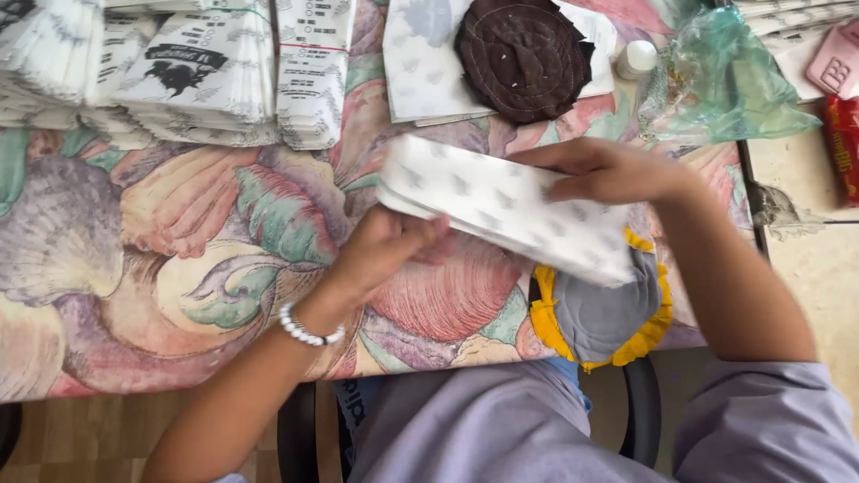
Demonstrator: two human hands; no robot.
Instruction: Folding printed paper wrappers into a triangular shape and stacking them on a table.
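Left hand point(386, 246), bead bracelet point(307, 329) at the wrist, fingers curled up under the near edge of a stack of white paper bags point(506, 207) and gripping it from below. Right hand point(604, 170) lies flat across the top of the same stack at its far right end, fingers stretched leftward, pressing down; thumb side not clearly seen, so a full grasp there cannot be confirmed, but it holds the stack against the left hand. The stack is tilted, running from upper left to lower right, lifted just over the table edge, faint grey marks printed on it.

Directly under the stack's right end: a round grey cloth pad with yellow frill point(608, 317), hanging partly off the table edge.

Table covered with a flowered cloth point(179, 233), pink, green, purple.

Farther back, centre: a dark brown round stitched pad point(523, 55) resting on more white bags point(420, 72). Just right of it a small white bottle point(637, 58), then a crumpled green plastic bag point(725, 80).

Back left: piles of printed white bags point(188, 72), fanned and overlapping.

Far right edge: pink object point(837, 61), red packet point(843, 148).

Person wears a lilac top point(501, 429); seated.
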